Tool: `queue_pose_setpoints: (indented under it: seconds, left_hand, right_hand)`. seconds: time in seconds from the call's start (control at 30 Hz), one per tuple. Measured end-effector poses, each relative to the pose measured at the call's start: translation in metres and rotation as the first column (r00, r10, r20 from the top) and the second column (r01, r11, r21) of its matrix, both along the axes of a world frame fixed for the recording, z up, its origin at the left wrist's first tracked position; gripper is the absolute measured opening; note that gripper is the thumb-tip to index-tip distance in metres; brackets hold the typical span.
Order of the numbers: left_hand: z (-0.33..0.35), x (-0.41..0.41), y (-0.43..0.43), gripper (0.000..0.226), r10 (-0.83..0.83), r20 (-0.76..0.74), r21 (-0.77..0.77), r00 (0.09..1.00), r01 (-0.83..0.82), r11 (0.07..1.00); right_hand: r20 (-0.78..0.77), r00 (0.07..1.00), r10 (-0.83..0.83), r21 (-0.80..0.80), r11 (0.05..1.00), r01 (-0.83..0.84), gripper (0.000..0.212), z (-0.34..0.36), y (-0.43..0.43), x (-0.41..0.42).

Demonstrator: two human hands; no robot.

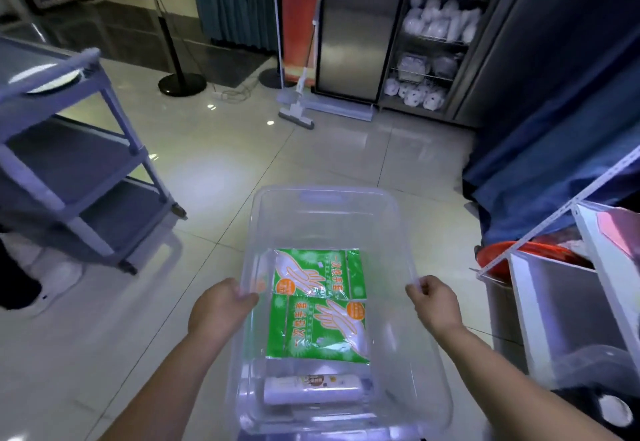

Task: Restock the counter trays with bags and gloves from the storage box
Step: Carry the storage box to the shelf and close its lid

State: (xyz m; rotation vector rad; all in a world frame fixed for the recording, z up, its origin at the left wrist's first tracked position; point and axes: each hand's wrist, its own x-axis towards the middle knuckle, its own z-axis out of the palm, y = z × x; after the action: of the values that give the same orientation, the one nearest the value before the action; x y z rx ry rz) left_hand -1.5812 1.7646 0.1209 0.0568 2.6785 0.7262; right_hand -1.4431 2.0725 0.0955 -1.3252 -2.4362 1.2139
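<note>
Storage box (pixel 325 218) carried above floor, left hand (pixel 218 309) and right hand (pixel 434 303) fingers clenched on side rims; two glove packs (pixel 317 305) and bag roll (pixel 311 388) inside; no trays visible, restocking seemingly not begun

One wide-angle camera is riding on the person's head, facing forward and tilting down. It is sitting close above the left hand (pixel 221 305) and right hand (pixel 435 302) gripping the storage box (pixel 389 229), and is also taking in the tiled floor (pixel 207 170) out to the far wire shelves (pixel 433 42).
</note>
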Motion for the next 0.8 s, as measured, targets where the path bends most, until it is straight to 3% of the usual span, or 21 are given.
queue_pose_setpoints:
  seconds: [0.2, 0.4, 0.8]
  left_hand:
    - [-0.005, -0.114, 0.101, 0.032, -0.217, -0.007, -0.001, 0.976, 0.217, 0.976]
    - [-0.016, -0.203, 0.205, 0.027, -0.448, 0.009, -0.069, 0.894, 0.448, 0.891]
    - [-0.077, -0.25, 0.448, 0.023, -0.663, 0.187, -0.085, 0.725, 0.684, 0.724]
  right_hand:
    - [0.025, 0.988, -0.153, 0.017, 0.988, 0.152, 0.012, 0.007, 0.072, -0.065]
    - [0.065, 0.937, -0.343, 0.001, 0.939, 0.344, 0.013, 0.003, 0.136, -0.104]
    - [0.103, 0.81, -0.578, -0.052, 0.81, 0.584, 0.014, -0.059, 0.308, -0.095]
